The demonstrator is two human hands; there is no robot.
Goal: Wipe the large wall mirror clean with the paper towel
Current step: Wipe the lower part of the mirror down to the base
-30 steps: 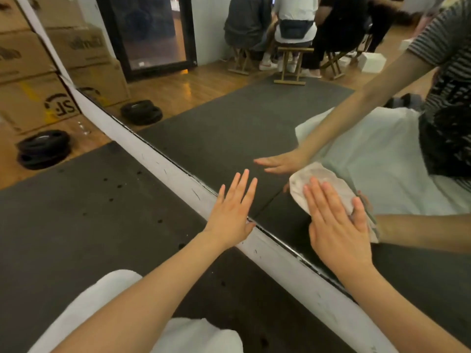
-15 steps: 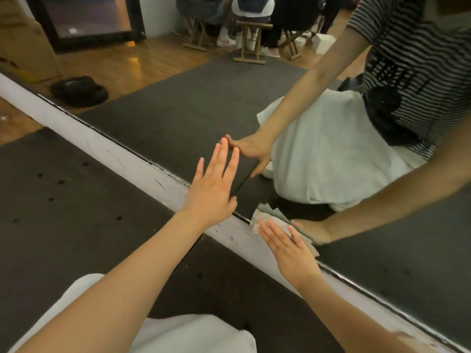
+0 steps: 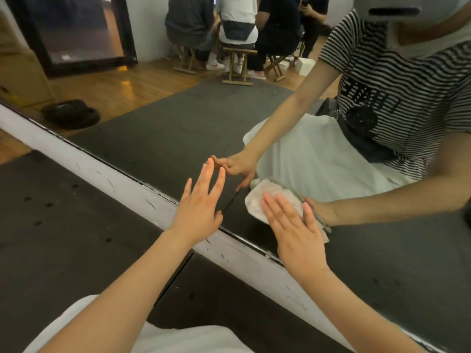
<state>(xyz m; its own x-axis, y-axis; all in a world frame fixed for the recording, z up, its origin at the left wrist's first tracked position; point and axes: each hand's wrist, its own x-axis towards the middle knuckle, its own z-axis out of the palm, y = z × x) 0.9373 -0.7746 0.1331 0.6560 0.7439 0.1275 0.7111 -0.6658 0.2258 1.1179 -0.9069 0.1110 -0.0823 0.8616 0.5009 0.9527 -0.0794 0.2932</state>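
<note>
Head view: we look down at the foot of the wall mirror [image 3: 158, 138], with our own reflection facing us in the glass.
Paper towel: the paper towel [image 3: 265, 200] lies flat against the glass just above the mirror's lower edge, under our right hand [image 3: 295, 233].
Right hand: fingers [image 3: 274, 210] straight and slightly apart, pressing the towel to the mirror, not curled round it.
Left hand: our left hand [image 3: 201, 207] is raised before the glass with fingers [image 3: 206, 174] straight and spread, holding nothing; we cannot tell whether the tips touch the mirror.
How the towel will handle: we judge it light, soft and limp, likely to bunch or slip out from under a flat palm, so even pressure over its middle suits it best; a pinch at one edge would fold it.
How the mirror will handle: stiff, smooth and breakable, so we would press moderately.
Surface: a white baseboard [image 3: 122, 182], scuffed with dark marks, runs under the mirror; dark floor mat [image 3: 58, 225] lies in front of it.
Room: the reflection shows wooden flooring, seated people on wooden stools [image 3: 237, 64], and a black weight plate [image 3: 71, 114].
</note>
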